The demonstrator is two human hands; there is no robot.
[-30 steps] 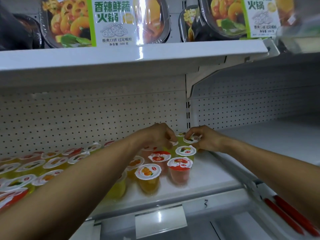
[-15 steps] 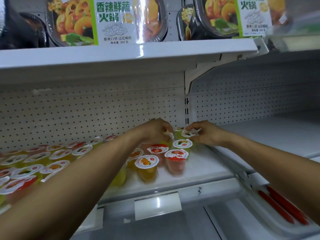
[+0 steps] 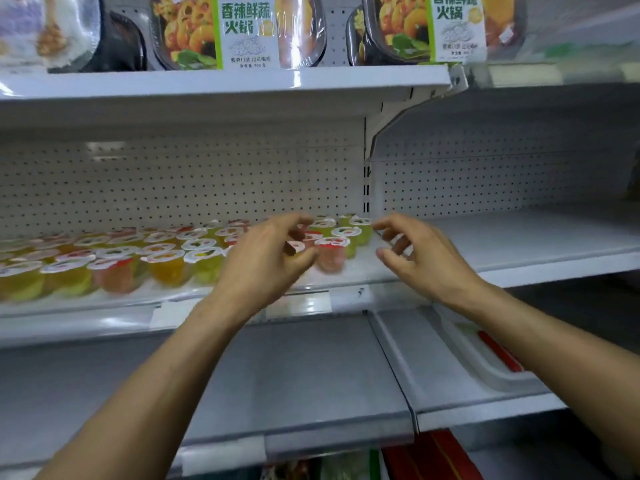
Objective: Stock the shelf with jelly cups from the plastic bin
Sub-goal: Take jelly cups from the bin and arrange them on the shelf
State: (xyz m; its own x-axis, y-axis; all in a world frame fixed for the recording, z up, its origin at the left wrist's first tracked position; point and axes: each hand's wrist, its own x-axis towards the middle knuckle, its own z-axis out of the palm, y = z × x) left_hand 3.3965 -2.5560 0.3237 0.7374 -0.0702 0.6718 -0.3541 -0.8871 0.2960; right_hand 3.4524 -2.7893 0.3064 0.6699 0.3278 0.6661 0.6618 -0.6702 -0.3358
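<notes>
Jelly cups (image 3: 169,266) sit in rows on the shelf (image 3: 367,271), from its left edge to just short of its right end by the upright. The last ones, green & pink, stand nr the front at that right end. They look light: thin clear plastic w/ peel-off foil lids, so the walls prob. flex if squeezed & a lid could dent or lift. Sides are smooth, maybe a bit slippery. Best taken from above by the rim, thumb vs 2 fingers, or gently round the upper wall. Left grip (image 3: 266,261) hovers in front of the cups, fingers loosely curled, apparently released w/ nothing in it, tho blur makes the tips hard to read. Right grip (image 3: 429,261) hangs just beside the last cups, fingers spread & half bent, released, touching nothing I can see
</notes>
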